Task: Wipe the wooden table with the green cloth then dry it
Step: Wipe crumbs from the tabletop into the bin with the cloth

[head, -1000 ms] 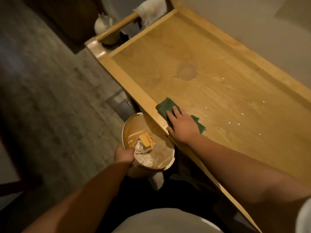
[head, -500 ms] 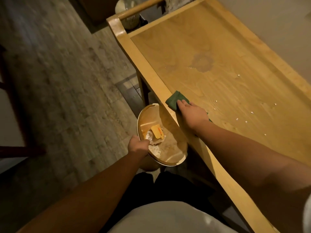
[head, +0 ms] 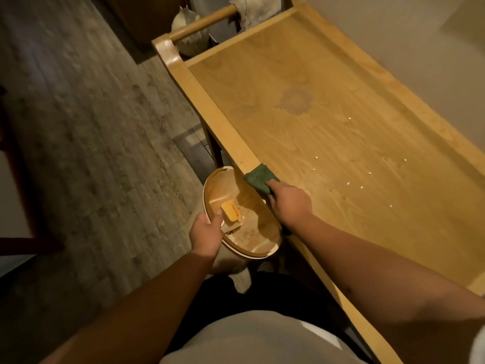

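Right hand (head: 290, 203): our fingers (head: 273, 184) press the green cloth (head: 258, 177) flat at the bench (head: 328, 143) edge; soft, light, best held bunched. Left hand (head: 207, 232) grips the bin (head: 236, 248) rim just beside. Crumbs (head: 361, 187) lie beyond.

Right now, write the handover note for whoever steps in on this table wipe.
Left hand grips the rim of the wooden bin, held just below the table's near edge.
Right hand presses the green cloth on that edge, above the bin.
Left: white crumbs mid-table and a dark stain farther up; then dry. A pale cloth hangs on the far rail.
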